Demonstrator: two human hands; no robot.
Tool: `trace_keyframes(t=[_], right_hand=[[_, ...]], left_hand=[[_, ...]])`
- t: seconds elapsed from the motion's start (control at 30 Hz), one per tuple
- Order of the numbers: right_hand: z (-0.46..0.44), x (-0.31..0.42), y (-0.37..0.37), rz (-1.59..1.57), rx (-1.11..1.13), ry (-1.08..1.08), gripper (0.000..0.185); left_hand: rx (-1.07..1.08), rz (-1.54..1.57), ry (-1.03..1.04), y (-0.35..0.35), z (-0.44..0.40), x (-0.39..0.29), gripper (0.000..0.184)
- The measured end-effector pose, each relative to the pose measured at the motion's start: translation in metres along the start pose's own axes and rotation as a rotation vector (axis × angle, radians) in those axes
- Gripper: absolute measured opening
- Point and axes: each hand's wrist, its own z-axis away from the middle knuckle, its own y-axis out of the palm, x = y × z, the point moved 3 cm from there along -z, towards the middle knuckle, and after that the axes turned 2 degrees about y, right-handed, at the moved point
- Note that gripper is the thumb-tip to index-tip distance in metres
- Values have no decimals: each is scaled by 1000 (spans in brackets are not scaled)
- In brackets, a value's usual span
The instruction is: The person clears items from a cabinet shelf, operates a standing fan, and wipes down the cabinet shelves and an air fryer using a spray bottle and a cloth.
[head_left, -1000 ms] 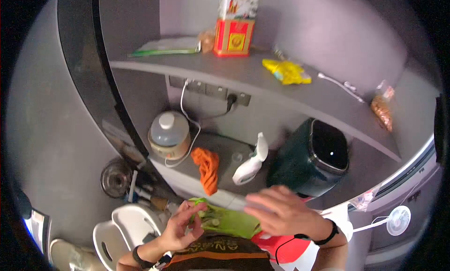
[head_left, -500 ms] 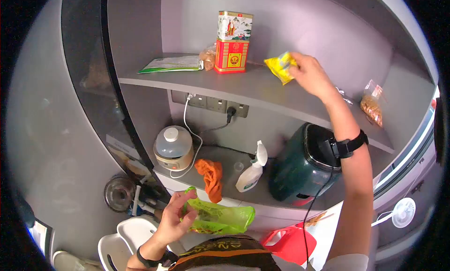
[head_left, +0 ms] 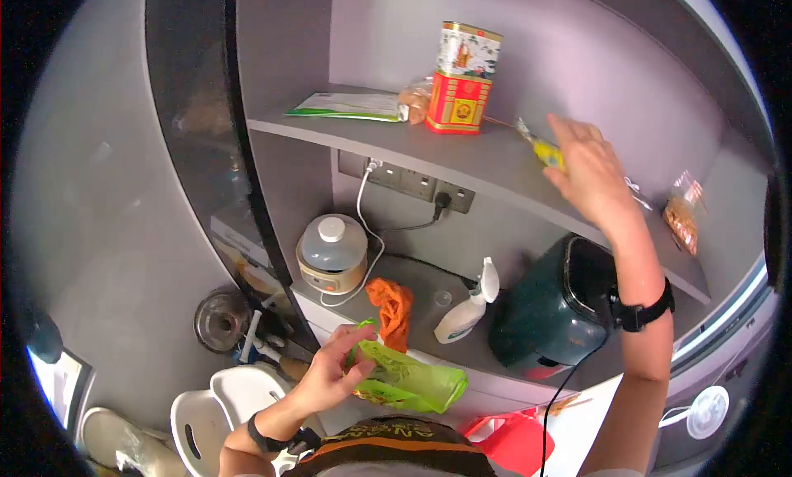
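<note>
Our left hand (head_left: pixel 334 371) grips one green bag (head_left: pixel 410 381) in front of the worktop (head_left: pixel 422 305). Our right hand (head_left: pixel 590 170) covers part of one yellow packet (head_left: pixel 547 154) over the shelf (head_left: pixel 462 153), its fingers nearly straight; we cannot tell whether it grips. The shelf bears one tin (head_left: pixel 464 81) and two clear bags (head_left: pixel 681 221); the worktop bears one cloth (head_left: pixel 392 312) and one spray bottle (head_left: pixel 462 319). Grey panels surround us.

Translucent green plastic bag (head_left: pixel 421 384), crumpled, at the left hand (head_left: pixel 337 370), near side; small yellow packet (head_left: pixel 547 154), partly hidden by the right hand (head_left: pixel 590 170), far side, upper shelf (head_left: pixel 483 165)
</note>
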Motion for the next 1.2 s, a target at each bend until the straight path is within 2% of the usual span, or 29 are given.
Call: trace_keyframes(t=[0.07, 0.1, 0.17, 0.23, 0.3, 0.37, 0.4, 0.47, 0.5, 0.6, 0.67, 0.73, 0.87, 1.03, 1.1, 1.17, 1.2], right_hand=[[-2, 39, -13, -45, -366, -369, 28], [-9, 56, -18, -52, -372, -374, 28], [-31, 93, -25, -356, -140, -465, 29], [-67, 128, -16, -262, 99, -415, 21], [-96, 157, 10, -73, 77, -506, 16], [-108, 176, 31, 45, 146, -559, 18], [-117, 182, 45, 44, 137, -561, 18], [-131, 193, 72, 54, 290, -541, 15], [-134, 196, 71, 58, 286, -549, 15], [-142, 195, 60, -13, 174, -486, 12], [-148, 185, 41, 8, 106, -343, 14], [-162, 172, 47, -76, 59, -327, 13], [-169, 155, 49, -275, 92, -269, 16], [-161, 160, 51, -250, -97, -330, 12], [-156, 169, 50, -290, -178, -359, 13], [-146, 181, 54, -303, 46, -353, 12], [-139, 184, 55, -314, 45, -379, 12]], left_hand=[[-6, 13, 0, -1, -1, 3, 46], [-8, 62, -19, -1, -2, 2, 46], [-14, 105, -44, -2, -3, 0, 47], [18, 76, -19, -3, -5, -5, 47], [10, 96, -16, -5, -3, 1, 47], [4, 87, 19, -8, -2, 1, 48], [-1, 80, 24, -11, -1, -3, 48], [-22, 129, -60, -16, 4, -5, 48], [-20, 40, 22, -20, 5, -1, 47], [-64, 106, 23, -27, 12, 10, 47], [-74, 100, 8, -33, 14, 12, 47], [-70, 89, -17, -37, 15, 14, 47], [-55, 49, 28, -37, 9, 13, 47], [-83, 24, 26, -41, 3, 22, 47], [-128, 26, 115, -41, 2, 27, 47], [-141, 5, 73, -43, 3, 24, 47], [-119, -1, 34, -41, 3, 23, 47]])
